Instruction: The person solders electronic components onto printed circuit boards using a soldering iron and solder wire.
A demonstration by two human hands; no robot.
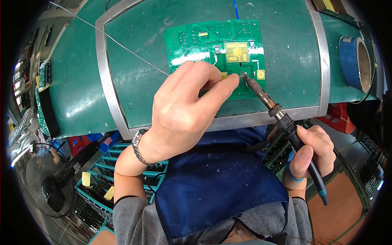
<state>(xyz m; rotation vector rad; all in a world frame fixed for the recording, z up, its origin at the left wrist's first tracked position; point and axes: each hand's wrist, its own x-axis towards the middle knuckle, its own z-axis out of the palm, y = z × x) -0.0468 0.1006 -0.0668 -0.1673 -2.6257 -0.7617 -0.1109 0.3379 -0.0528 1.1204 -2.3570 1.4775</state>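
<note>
A green circuit board [185, 41] lies on the green work surface, with yellow patches [237, 52] on its face. My left hand [185, 100] hovers over its near left part, thumb and fingers pinched. Thin solder wire [132, 52] runs from the upper left into that hand, and its end shows faintly by the thumb tip. My right hand [316, 151] grips the black handle of a soldering iron [290, 130]. The iron's tip is at the board's near right part, close beside my left thumb; whether it touches the board I cannot tell. My left hand hides part of the board.
A metal frame [109, 81] borders the work surface around the board. On the right stands a blue roll [353, 63]. A blue wire [236, 8] lies beyond the board. Below the bench are a fan [49, 179] and a teal rack [112, 157] at left, a red object [341, 118] at right.
</note>
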